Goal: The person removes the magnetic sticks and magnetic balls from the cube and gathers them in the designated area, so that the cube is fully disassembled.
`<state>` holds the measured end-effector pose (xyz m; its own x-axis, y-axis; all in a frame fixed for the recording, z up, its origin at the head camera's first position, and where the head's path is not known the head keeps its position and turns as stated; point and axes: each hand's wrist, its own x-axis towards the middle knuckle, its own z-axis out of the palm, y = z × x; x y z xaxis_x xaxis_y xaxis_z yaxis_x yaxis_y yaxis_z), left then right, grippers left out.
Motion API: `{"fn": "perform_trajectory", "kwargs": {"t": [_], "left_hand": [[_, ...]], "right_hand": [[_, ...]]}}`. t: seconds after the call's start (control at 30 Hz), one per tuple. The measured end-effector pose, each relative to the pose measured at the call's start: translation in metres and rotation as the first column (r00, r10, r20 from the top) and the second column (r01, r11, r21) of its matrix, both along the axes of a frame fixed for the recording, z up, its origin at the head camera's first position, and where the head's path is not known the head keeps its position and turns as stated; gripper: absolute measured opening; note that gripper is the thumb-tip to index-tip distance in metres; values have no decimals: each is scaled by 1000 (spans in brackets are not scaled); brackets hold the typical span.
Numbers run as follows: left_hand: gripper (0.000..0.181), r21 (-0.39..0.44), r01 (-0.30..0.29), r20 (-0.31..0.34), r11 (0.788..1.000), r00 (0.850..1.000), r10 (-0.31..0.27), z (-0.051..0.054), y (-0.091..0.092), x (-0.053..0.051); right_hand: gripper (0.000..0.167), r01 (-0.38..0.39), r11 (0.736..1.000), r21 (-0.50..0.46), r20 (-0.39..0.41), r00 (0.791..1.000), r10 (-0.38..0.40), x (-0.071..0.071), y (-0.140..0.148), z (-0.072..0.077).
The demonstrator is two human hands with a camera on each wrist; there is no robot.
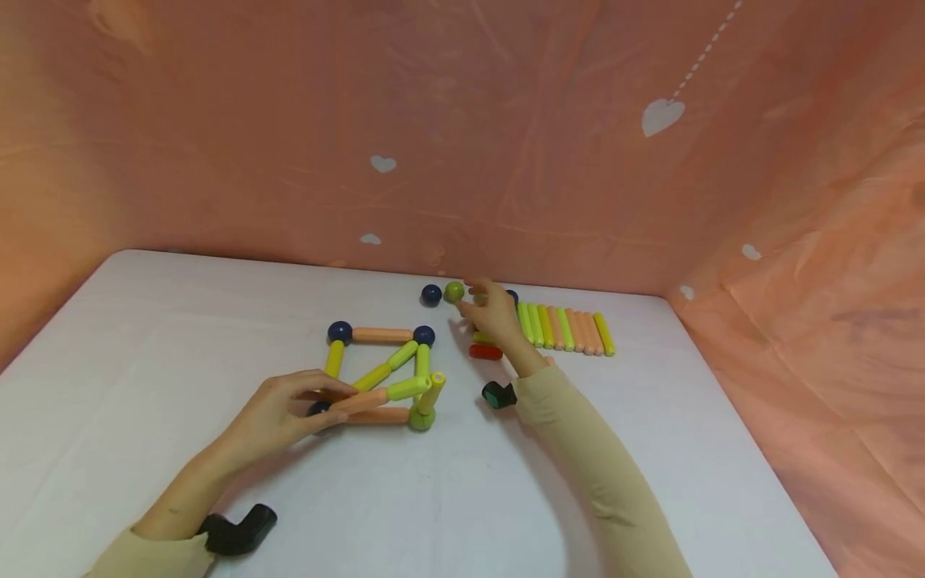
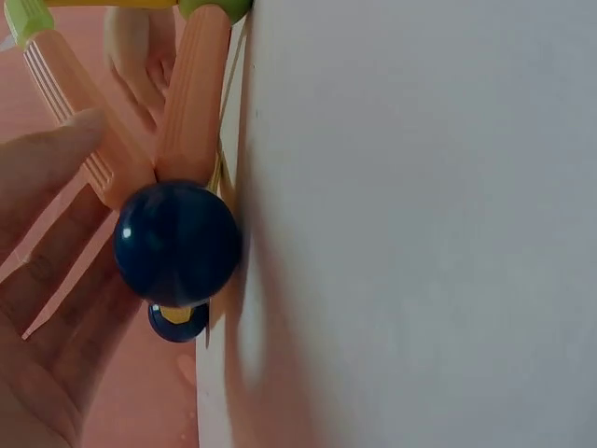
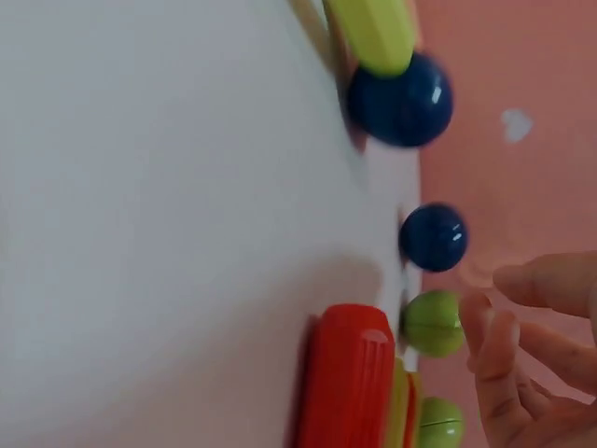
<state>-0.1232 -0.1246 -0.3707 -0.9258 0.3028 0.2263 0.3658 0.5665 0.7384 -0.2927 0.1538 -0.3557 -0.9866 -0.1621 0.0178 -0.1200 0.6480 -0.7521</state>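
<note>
My left hand point(image 1: 278, 409) pinches an orange rod point(image 1: 364, 400) between thumb and fingers. A light green rod point(image 1: 408, 388) continues from its far end. In the left wrist view, the orange rod's near end meets a dark blue ball point(image 2: 177, 243), which also joins a second orange rod point(image 2: 194, 98). These belong to a frame of rods and balls, with a green ball point(image 1: 422, 417) at its near right corner. At the table's back, my right hand point(image 1: 495, 313) reaches with loosely bent fingers beside a green ball point(image 3: 434, 322); whether they touch it I cannot tell.
A loose blue ball point(image 1: 431, 295) stands left of the green one. To the right lies a row of green, yellow and orange rods point(image 1: 567, 329). A short red rod point(image 1: 485, 352) lies under the right forearm's side. Fabric with hearts point(image 1: 506, 160) hangs behind the table.
</note>
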Motion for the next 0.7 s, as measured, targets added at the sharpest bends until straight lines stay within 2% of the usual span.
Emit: {"fn": "perform_trajectory", "kwargs": {"t": [0.1, 0.2, 0.27, 0.33, 0.4, 0.47, 0.5, 0.57, 0.7], "left_hand": [[22, -26, -15, 26, 1000, 1000, 16, 0, -3, 0], [22, -32, -10, 48, 999, 999, 12, 1, -6, 0], [23, -34, -4, 57, 999, 998, 6, 3, -8, -1], [23, -38, -4, 70, 999, 998, 7, 4, -10, -1], [23, -44, -7, 84, 999, 996, 11, 4, -11, -2], [23, -49, -9, 89, 999, 996, 14, 4, -13, -2], [24, -51, -12, 91, 999, 996, 17, 5, -14, -2], [24, -48, -11, 94, 999, 995, 15, 5, -15, -2], [25, -36, -6, 59, 999, 998, 8, 4, -15, -1]], "right_hand": [[43, -66, 995, -69, -21, 998, 65, 19, 8, 0], [38, -198, 973, -122, -55, 980, 193, 42, 14, -1], [37, -314, 934, -173, -61, 950, 308, 58, 17, -1], [36, -426, 875, -231, -55, 903, 425, 72, 20, -3], [37, -503, 819, -275, -43, 858, 513, 85, 20, -4], [37, -547, 780, -304, -35, 825, 565, 95, 19, -6], [38, -559, 771, -306, -34, 816, 578, 99, 18, -8], [38, -569, 768, -294, -39, 810, 585, 106, 16, -10], [34, -583, 785, -210, -70, 810, 583, 116, 8, -14]]}}
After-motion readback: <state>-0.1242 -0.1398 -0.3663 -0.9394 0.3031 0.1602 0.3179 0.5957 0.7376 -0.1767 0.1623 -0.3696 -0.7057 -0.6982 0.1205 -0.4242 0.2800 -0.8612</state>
